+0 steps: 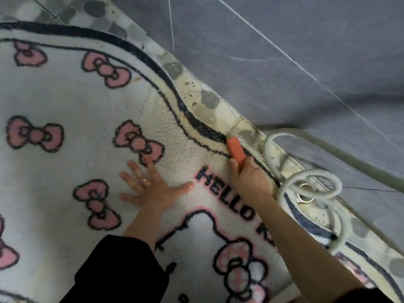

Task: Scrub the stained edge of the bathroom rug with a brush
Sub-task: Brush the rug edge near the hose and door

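- Fingers [140, 173] of the left hand [153, 186] lie straight and spread apart, palm flat on the white rug [65, 101], just left of centre.
- Fingers of the right hand [251, 178] are curled tight round the handle of the orange brush [235, 149], right of centre.
- The brush head meets the rug's black-lined edge [205, 127], where the pile looks yellowish, beside the pebble floor strip [209, 99].
- A grey ribbed hose [314, 173] coils at the right, just beyond the rug edge.
- A black sleeve [122, 270] covers the left forearm.
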`<action>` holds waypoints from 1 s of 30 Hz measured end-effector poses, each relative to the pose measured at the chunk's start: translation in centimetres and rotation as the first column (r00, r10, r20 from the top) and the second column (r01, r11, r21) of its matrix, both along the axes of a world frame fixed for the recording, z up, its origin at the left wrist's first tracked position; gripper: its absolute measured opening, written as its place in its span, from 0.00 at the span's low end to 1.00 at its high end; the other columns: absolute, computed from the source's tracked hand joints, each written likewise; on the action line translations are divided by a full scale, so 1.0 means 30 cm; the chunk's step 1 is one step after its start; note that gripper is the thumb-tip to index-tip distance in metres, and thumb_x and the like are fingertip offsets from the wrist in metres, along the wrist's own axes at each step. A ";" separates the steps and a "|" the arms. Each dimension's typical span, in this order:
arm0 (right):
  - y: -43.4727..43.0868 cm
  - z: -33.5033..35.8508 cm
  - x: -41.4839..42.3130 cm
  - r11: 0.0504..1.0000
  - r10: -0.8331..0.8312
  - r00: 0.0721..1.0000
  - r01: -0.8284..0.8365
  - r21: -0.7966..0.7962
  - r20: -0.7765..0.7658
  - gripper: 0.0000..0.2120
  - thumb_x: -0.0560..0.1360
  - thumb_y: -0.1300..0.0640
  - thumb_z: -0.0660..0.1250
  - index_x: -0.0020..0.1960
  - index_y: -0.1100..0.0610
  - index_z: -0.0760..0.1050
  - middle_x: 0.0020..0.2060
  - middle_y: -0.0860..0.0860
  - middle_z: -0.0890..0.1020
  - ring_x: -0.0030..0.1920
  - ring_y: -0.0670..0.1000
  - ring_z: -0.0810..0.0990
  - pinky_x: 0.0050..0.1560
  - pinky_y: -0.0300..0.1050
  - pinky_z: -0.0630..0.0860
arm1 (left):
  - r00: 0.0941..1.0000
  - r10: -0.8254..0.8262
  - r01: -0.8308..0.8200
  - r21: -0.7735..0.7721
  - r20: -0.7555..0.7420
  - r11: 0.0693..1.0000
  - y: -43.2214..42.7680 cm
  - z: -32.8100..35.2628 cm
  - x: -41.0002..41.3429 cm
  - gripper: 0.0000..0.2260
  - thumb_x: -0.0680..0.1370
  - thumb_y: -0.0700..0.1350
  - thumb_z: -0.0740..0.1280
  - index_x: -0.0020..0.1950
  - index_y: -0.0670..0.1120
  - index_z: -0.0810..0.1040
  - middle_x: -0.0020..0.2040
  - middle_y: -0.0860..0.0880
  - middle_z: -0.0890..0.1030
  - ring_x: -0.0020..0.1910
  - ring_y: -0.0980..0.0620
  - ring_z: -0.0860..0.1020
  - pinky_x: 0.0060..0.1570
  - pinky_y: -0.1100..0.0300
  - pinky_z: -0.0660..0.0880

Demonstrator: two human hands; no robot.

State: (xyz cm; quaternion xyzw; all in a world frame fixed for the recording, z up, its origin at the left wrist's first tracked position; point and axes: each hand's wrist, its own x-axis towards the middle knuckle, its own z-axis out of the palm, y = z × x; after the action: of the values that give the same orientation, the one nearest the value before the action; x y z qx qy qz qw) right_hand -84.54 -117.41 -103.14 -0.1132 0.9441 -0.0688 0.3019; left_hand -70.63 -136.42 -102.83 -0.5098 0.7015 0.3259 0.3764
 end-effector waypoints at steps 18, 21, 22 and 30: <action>-0.058 -0.004 -0.011 0.998 0.026 1.000 -0.027 -0.057 -0.008 0.23 0.83 0.36 0.49 0.58 0.57 0.65 0.37 0.55 0.78 0.36 0.59 0.78 0.34 0.46 0.68 | 1.000 -0.016 0.016 -0.005 -0.002 1.000 0.003 0.003 0.010 0.70 0.51 0.85 0.63 0.68 0.56 0.15 0.67 0.45 0.13 0.69 0.36 0.19 0.65 0.23 0.35; 0.206 0.051 0.193 0.996 -0.089 0.995 0.090 0.025 -0.053 0.27 0.81 0.35 0.50 0.63 0.57 0.67 0.43 0.62 0.82 0.43 0.65 0.82 0.39 0.53 0.75 | 1.000 -0.027 0.028 0.013 -0.008 1.000 0.000 0.010 0.004 0.70 0.50 0.85 0.62 0.65 0.57 0.13 0.66 0.45 0.13 0.69 0.36 0.18 0.66 0.23 0.36; 0.254 0.053 0.238 0.991 -0.119 0.991 0.122 0.046 -0.060 0.28 0.81 0.35 0.50 0.64 0.58 0.66 0.47 0.64 0.83 0.45 0.66 0.82 0.42 0.55 0.75 | 1.000 -0.021 0.021 0.018 -0.005 1.000 -0.003 0.010 0.001 0.70 0.50 0.84 0.63 0.65 0.57 0.13 0.66 0.45 0.13 0.69 0.36 0.18 0.66 0.23 0.36; -0.007 -0.022 -0.024 0.998 -0.068 0.995 0.068 -0.004 -0.078 0.26 0.83 0.37 0.47 0.60 0.59 0.66 0.47 0.62 0.81 0.47 0.65 0.81 0.41 0.52 0.71 | 0.999 -0.029 0.029 0.003 0.012 1.000 0.002 0.001 0.005 0.71 0.50 0.85 0.62 0.67 0.56 0.14 0.65 0.46 0.12 0.69 0.37 0.18 0.65 0.23 0.34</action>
State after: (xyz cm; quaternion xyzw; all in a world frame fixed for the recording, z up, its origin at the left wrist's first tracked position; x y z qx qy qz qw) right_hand -85.24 -117.61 -103.81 -0.0836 0.9585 -0.0752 0.2621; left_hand -70.49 -136.36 -102.80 -0.5009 0.7062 0.3182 0.3862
